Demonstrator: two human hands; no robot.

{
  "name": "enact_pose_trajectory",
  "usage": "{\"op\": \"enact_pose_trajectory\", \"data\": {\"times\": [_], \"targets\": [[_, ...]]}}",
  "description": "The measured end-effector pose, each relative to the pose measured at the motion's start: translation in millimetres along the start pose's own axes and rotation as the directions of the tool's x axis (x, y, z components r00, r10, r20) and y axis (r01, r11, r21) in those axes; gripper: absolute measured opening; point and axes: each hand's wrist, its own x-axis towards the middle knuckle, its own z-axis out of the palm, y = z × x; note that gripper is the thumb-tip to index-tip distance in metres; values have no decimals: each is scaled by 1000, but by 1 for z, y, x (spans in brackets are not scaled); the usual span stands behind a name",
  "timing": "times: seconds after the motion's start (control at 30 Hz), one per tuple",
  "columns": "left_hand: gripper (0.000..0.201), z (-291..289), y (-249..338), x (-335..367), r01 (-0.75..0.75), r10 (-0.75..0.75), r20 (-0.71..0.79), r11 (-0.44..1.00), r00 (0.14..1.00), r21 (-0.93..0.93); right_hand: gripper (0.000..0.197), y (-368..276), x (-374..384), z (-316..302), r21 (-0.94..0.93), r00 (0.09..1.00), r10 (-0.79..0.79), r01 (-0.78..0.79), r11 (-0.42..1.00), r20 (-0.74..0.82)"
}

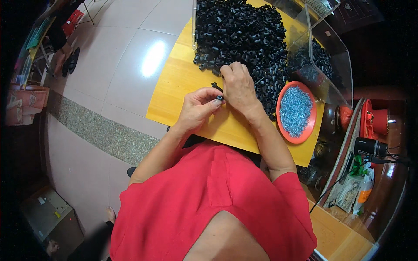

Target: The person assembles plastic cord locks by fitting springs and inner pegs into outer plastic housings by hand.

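Note:
My left hand (199, 107) pinches a small black tubular fitting (220, 98) with a pale bluish ring at its end, between thumb and forefinger. A short black rod-like piece (216, 86) juts out just beyond those fingers; I cannot tell whether it joins the fitting. My right hand (239, 87) is beside it, fingers curled down at the near edge of a large heap of black fittings (244, 39). The back of that hand hides its fingertips and whatever is in them. The heap lies on a yellow tabletop (174, 91).
A red plate (284, 134) of small shiny bluish-silver pieces (296, 111) stands right of my right forearm. Clear plastic bins (344, 65) with more black parts sit at the back right. On a side shelf is a black device (368, 147). Other people's feet (69, 61) show on the floor.

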Motion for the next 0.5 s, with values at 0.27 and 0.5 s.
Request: {"op": "enact_pose_trajectory", "data": {"times": [0.27, 0.5], "targets": [[16, -1, -1, -1, 0, -9, 75, 993, 997, 119, 23, 7, -33, -45, 642, 891, 325, -454, 618, 317], [18, 2, -2, -3, -21, 2, 62, 952, 998, 306, 17, -11, -52, -65, 764, 737, 441, -626, 159, 512]]}}
